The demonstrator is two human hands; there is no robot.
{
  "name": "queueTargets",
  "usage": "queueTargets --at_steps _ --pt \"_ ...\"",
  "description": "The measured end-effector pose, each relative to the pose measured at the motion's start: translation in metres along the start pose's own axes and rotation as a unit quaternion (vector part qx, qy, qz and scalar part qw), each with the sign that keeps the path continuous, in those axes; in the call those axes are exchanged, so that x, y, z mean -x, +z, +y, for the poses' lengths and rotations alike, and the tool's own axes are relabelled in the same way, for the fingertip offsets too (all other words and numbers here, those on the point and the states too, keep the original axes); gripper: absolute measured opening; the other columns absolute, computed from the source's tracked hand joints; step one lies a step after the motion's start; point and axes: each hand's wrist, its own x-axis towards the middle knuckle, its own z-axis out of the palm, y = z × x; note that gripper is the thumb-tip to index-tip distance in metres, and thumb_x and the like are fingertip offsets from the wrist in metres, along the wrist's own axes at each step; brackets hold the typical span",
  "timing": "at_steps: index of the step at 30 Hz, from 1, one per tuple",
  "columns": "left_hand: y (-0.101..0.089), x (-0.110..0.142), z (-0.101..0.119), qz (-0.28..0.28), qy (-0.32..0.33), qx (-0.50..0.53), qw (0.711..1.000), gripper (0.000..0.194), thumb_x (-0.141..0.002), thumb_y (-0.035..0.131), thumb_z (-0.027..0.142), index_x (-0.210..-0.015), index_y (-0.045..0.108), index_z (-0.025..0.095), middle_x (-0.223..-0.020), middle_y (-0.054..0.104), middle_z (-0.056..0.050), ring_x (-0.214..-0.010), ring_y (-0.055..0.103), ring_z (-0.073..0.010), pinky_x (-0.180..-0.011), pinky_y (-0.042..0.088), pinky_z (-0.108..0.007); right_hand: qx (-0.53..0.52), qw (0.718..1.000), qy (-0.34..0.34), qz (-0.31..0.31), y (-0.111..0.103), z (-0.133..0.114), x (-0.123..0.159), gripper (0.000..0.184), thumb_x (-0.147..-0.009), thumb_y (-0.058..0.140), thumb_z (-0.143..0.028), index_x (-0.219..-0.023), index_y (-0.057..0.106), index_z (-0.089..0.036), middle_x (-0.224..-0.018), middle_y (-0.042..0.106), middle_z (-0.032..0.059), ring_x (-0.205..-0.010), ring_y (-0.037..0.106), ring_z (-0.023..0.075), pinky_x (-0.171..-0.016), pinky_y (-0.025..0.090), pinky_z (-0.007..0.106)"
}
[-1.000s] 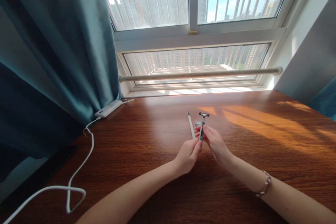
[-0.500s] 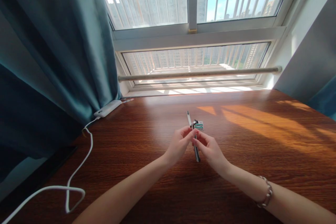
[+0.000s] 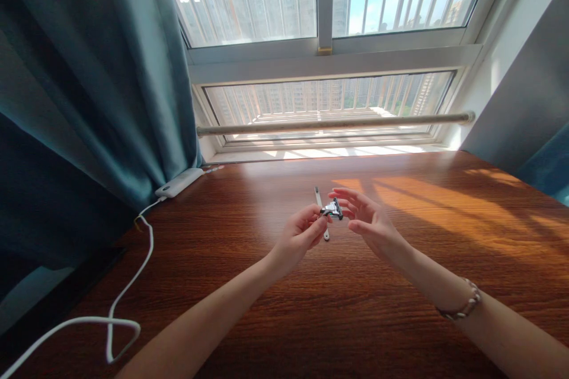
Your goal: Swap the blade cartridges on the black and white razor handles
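Observation:
My left hand [image 3: 303, 231] is closed around the handle of a razor [image 3: 331, 209], whose silver and black head points to the right. Most of the handle is hidden in the fingers. Just right of the razor head, my right hand [image 3: 368, 217] is open, its fingers apart and curved, with nothing visible in it. On the table behind the razor lies a slim pale strip [image 3: 317, 196] with a hole at its near end; its middle is covered by the left hand and razor.
The brown wooden table [image 3: 249, 320] stretches to the window [image 3: 267, 100]. At the left back, a white power strip [image 3: 180, 182] lies by the blue curtain [image 3: 146, 71], with a white cable [image 3: 111, 320] running toward the front. Sunlight falls across the right side.
The razor has turned from lying lengthwise between both hands to pointing right in the left hand. My right hand has let go, opened and moved right. The small green-striped pack is now mostly hidden.

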Motion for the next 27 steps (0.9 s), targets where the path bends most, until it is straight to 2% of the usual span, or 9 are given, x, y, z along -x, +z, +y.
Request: queueTargets --at_steps 3,7,10,16,27 --pt "0.0020 -0.0003 0.0022 -0.024 -0.007 0.008 1.000 0.030 -0.081 0.049 0.042 -0.081 0.052 0.012 -0.053 0.039 0.004 -0.043 0.029 -0.0040 -0.041 0.017 -0.019 -0.028 0.999 0.009 -0.014 -0.0013 -0.0044 -0.0011 0.048 -0.064 0.071 -0.029 -0.109 0.055 -0.026 -0.118 0.051 0.0060 -0.102 0.048 0.0201 -0.086 0.039 0.034" --pt "0.0005 -0.0002 0.0031 -0.048 -0.013 0.000 0.999 0.038 -0.085 0.039 0.044 -0.083 0.054 0.010 -0.058 0.046 0.001 -0.045 0.029 -0.0049 -0.042 0.017 -0.021 -0.031 0.999 0.024 -0.020 -0.0034 -0.0020 -0.0013 0.047 -0.062 0.074 -0.024 -0.106 0.057 -0.025 -0.113 0.054 0.0048 -0.101 0.048 0.0196 -0.087 0.037 0.034" --pt "-0.0003 0.0004 0.0008 -0.055 -0.013 -0.004 0.998 0.042 -0.087 0.034 0.044 -0.082 0.056 0.009 -0.054 0.042 0.002 -0.044 0.028 -0.0056 -0.043 0.017 -0.021 -0.028 0.999 0.028 -0.031 -0.0049 0.0017 -0.0014 0.047 -0.061 0.074 -0.023 -0.106 0.058 -0.025 -0.109 0.056 0.0045 -0.102 0.047 0.0199 -0.088 0.036 0.034" --pt "-0.0004 0.0007 -0.0024 -0.057 -0.022 0.008 0.998 0.039 -0.086 0.037 0.044 -0.075 0.053 0.010 -0.048 0.031 0.005 -0.043 0.024 -0.0059 -0.043 0.015 -0.022 -0.040 0.998 0.018 -0.042 -0.0051 0.0034 -0.0019 0.037 -0.063 0.072 -0.021 -0.099 0.062 -0.024 -0.113 0.054 0.0046 -0.103 0.047 0.0195 -0.087 0.036 0.032" --pt "0.0032 0.0004 0.0011 -0.050 -0.082 0.097 0.991 0.032 -0.081 0.047 0.045 -0.071 0.045 0.014 -0.049 0.034 0.006 -0.043 0.023 -0.0048 -0.042 0.013 -0.021 -0.064 0.996 0.042 -0.044 -0.0048 0.0055 0.0001 0.041 -0.063 0.073 -0.024 -0.102 0.061 -0.024 -0.106 0.058 0.0043 -0.097 0.051 0.0191 -0.083 0.039 0.032"
